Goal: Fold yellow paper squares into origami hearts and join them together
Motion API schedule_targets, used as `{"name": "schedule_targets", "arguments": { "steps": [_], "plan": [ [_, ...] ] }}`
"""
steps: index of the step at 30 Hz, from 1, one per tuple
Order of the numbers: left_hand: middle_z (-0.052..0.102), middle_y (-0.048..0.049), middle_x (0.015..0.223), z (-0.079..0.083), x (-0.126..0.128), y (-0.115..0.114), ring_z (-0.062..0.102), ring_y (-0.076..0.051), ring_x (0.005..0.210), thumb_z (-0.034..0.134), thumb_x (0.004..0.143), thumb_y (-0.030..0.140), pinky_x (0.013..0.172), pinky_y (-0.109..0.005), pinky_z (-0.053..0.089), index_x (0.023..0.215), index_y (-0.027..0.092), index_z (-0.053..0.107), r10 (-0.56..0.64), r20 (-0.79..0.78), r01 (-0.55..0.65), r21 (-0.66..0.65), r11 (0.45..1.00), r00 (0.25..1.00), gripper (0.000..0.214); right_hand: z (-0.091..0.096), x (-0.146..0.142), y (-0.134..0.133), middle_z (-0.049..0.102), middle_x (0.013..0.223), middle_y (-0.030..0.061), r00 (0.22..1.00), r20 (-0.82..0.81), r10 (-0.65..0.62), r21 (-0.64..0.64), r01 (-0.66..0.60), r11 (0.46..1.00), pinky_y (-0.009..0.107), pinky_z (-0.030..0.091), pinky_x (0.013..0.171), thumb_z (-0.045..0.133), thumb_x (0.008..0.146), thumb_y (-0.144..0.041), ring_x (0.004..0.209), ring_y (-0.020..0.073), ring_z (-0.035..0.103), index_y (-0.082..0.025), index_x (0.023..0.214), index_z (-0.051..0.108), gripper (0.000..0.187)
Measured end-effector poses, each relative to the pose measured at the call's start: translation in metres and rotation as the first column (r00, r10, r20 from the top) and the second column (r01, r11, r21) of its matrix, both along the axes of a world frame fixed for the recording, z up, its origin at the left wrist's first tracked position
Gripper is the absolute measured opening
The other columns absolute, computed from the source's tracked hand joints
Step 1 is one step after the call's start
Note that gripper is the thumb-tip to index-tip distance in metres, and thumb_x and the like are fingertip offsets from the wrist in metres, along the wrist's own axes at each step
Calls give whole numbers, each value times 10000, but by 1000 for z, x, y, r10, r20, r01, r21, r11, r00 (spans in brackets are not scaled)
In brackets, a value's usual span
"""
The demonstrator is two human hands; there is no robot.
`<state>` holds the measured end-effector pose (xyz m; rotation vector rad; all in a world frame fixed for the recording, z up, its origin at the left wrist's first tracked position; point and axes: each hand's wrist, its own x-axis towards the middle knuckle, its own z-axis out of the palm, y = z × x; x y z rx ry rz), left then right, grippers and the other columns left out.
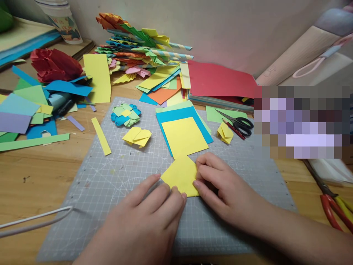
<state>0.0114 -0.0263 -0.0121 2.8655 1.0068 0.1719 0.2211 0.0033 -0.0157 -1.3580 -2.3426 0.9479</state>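
Yellow paper looks part-folded — right hand pinching it, left hand at near edge, grip unclear; beyond, two folded pieces, one square unfolded.

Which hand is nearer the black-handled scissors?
Right. The right hand lies below and left of the scissors in the picture; the left hand lies farther left, at the near-left of the folded yellow paper.

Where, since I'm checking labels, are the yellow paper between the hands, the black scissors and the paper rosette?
Yellow paper [181,174], head view, middle of its face.
Black scissors [235,120], head view, near the pivot.
Paper rosette [126,113], head view, yellow centre.
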Motion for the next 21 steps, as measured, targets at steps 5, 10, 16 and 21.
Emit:
{"name": "schedule_targets", "arguments": {
  "steps": [5,10,16,21],
  "plan": [
    [679,30,1007,-3,0,0,576,-178,920,478,873,248,1071,-361,237,1085,209,637,9,49,-9,-7,1000,999,268,-1,-1,1,455,883,38,1000,-1,-9,0,9,1000,337,416,750,441,883,-91,843,173,464,-184,717,406,193],
    [690,40,971,-6,-3,1,580,-169,917,462,884,256,1084,-358,192,1159,222,605,-2,73,3,-7,1000,997,313,0,0,2,457,895,40,1000,-2,-6,7,6,1000,338,414,761,440,882,-87,856,175,467,-185,722,409,190],
    [688,26,1031,-12,-5,-2,560,-155,973,402,908,238,1122,-332,132,1093,207,649,-50,95,41,90,995,994,311,0,0,1,455,882,38,1000,4,-7,7,7,1000,334,409,744,447,876,-86,842,175,466,-185,715,404,194],
    [689,2,1010,-7,-3,-2,573,-172,956,325,903,175,1089,-357,215,1082,171,658,-23,61,17,93,995,998,377,0,1,2,448,884,35,1000,-1,-2,4,2,1000,327,408,749,438,883,-85,841,168,463,-183,717,402,196]
  ]
}}
